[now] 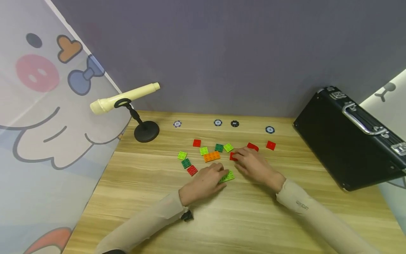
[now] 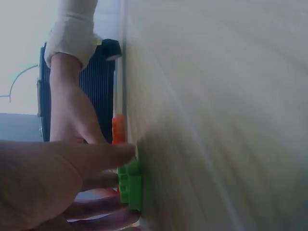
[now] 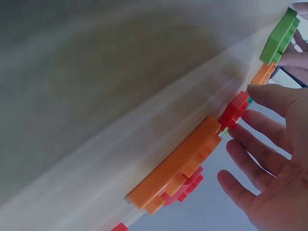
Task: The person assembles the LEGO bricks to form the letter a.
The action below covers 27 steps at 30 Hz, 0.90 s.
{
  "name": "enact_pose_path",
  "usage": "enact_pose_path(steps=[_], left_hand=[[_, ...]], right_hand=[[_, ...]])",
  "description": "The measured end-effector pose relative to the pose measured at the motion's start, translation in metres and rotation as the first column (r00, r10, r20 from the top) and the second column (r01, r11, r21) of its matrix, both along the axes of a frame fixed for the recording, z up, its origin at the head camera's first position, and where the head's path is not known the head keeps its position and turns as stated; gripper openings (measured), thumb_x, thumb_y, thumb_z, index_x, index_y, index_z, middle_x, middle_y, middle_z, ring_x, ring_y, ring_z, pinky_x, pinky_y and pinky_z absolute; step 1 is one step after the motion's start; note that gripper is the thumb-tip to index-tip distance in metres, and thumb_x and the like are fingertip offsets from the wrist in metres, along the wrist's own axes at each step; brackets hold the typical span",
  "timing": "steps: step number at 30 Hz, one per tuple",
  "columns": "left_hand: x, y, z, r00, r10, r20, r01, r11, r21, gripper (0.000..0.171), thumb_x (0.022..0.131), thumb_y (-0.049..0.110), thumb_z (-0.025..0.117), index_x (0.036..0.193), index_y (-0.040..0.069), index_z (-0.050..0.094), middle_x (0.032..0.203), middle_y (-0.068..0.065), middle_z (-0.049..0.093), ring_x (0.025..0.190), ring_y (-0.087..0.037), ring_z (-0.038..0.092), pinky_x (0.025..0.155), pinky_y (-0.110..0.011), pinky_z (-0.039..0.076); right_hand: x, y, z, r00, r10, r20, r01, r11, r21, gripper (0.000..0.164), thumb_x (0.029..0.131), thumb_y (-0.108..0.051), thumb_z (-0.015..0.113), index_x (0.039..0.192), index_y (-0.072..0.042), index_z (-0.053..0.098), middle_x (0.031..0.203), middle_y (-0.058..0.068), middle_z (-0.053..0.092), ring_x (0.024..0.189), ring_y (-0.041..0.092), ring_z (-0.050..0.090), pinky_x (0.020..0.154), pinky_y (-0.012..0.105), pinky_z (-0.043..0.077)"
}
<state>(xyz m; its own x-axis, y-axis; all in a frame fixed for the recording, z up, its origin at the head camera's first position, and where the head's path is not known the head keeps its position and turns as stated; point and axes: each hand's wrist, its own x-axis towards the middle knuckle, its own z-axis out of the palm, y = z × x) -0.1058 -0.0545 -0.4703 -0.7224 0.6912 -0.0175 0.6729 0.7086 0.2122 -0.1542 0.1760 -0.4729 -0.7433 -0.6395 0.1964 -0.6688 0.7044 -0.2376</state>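
My left hand holds a light green building brick close to the table, its thumb at one end and fingers along the other side. That same green brick shows between thumb and fingers in the left wrist view. My right hand is spread around a small red brick, fingertips right at its studs. In the right wrist view, the red brick lies near the thumb and index finger, with a long orange brick beside it, partly under another red piece.
Several red, green and orange bricks lie beyond the hands on the wooden table. Poker chips line the back. A pale yellow microphone stands at left; a black case at right.
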Motion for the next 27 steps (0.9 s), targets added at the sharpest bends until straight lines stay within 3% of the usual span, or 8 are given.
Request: enact_pose_path(steps=[5,9,16,21,27], left_hand=[[0.002,0.001,0.002,1.000,0.002,-0.009,-0.002,1.000,-0.006,0.032,0.094,0.029,0.067,0.124,0.018,0.065,0.108,0.002,0.060,0.092,-0.009,0.057,0.069,-0.018,0.050],[0.006,-0.003,0.003,0.999,-0.009,-0.038,0.008,1.000,-0.025,0.029,0.093,0.031,0.068,0.119,0.019,0.067,0.104,0.003,0.060,0.086,-0.008,0.057,0.064,-0.018,0.047],[0.013,-0.014,0.002,0.999,0.012,-0.039,-0.012,1.000,-0.006,0.036,0.089,0.031,0.072,0.123,0.020,0.066,0.104,0.003,0.062,0.084,-0.009,0.057,0.060,-0.017,0.045],[0.016,-0.017,0.001,0.999,-0.002,-0.037,0.002,1.000,-0.010,0.032,0.092,0.031,0.069,0.123,0.021,0.066,0.106,0.003,0.063,0.087,-0.011,0.059,0.064,-0.019,0.048],[0.019,-0.021,0.005,0.999,0.001,-0.038,-0.001,1.000,-0.002,0.034,0.091,0.030,0.070,0.124,0.021,0.065,0.108,0.003,0.062,0.091,-0.011,0.058,0.070,-0.021,0.050]], right_hand=[[0.007,-0.004,0.002,0.998,0.035,-0.051,-0.034,0.999,0.018,0.023,0.089,-0.020,0.072,0.111,-0.012,0.072,0.116,0.005,0.067,0.113,0.025,0.060,0.100,0.045,0.048],[0.014,-0.009,0.002,0.995,0.053,-0.089,-0.050,0.998,0.042,0.017,0.087,-0.020,0.075,0.103,-0.014,0.072,0.107,0.002,0.068,0.103,0.022,0.062,0.093,0.042,0.051],[0.023,-0.017,-0.001,0.998,0.048,-0.046,-0.046,0.997,0.055,0.021,0.091,-0.020,0.071,0.111,-0.015,0.070,0.114,0.000,0.064,0.106,0.018,0.061,0.090,0.037,0.054],[0.029,-0.018,0.000,0.999,0.051,-0.007,-0.049,0.991,0.123,0.021,0.094,-0.018,0.066,0.115,-0.015,0.069,0.117,0.000,0.064,0.108,0.019,0.061,0.092,0.039,0.054],[0.038,-0.018,0.002,0.994,0.085,-0.064,-0.070,0.974,0.214,0.026,0.089,-0.009,0.070,0.114,-0.015,0.066,0.116,0.002,0.063,0.106,0.022,0.063,0.094,0.041,0.053]])
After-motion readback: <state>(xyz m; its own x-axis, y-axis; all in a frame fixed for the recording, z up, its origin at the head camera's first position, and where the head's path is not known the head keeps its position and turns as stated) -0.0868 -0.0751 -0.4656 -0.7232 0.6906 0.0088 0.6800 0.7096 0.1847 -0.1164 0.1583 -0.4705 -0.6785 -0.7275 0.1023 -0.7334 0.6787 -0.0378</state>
